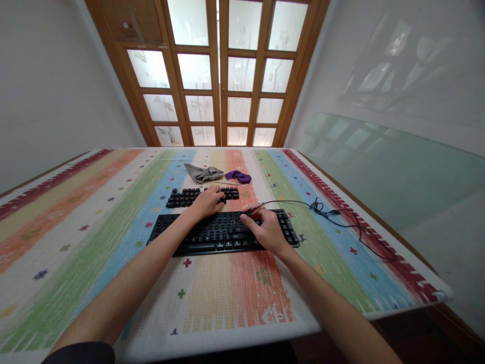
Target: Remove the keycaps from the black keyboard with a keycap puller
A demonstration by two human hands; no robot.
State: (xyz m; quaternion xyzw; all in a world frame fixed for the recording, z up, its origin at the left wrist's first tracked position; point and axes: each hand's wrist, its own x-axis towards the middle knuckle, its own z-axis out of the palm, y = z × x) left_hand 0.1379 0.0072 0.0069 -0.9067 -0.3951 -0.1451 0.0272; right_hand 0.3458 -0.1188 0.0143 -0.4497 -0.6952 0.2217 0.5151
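A black keyboard [197, 246] lies across the table in front of me, with many of its key positions bare and the keys at its right end and bottom row in place. Just behind it, loose black keycaps [182, 198] are laid out in rows. My left hand [206, 203] reaches over the keyboard to these keycaps, thumb and fingers closed around one at the right part of the rows. Above the keyboard's right half, my right hand [265, 228] pinches something small and dark at its fingertips; its kind is unclear.
A grey cloth [204, 173] and a crumpled purple cloth [238, 176] lie behind the keycaps. To the right, a thin black cable [333, 211] loops over the striped tablecloth [212, 293]. Walls flank the table, and a wood-framed glass door [220, 91] stands beyond.
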